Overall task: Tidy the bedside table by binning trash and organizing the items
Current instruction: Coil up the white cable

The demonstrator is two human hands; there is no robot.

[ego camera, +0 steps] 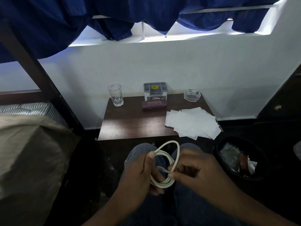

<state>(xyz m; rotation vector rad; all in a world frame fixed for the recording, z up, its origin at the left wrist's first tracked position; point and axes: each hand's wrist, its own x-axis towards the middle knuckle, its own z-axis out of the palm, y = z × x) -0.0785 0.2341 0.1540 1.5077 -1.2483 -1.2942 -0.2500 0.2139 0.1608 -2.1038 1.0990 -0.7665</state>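
gripping with the left hand (143, 174), the person bunches the white cable (163, 185) over the lap, six o'clock from the bedside table (130, 124), so its loops stay coiled; the right hand (193, 170) pinches the loose end, probably to tuck it; bin (236, 138) at three o'clock.

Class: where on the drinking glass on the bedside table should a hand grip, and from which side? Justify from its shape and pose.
Probably round the straight middle wall of the glass, coming level from the front. It stands upright near the table's back left corner, its sides are round, with nothing close beside it.
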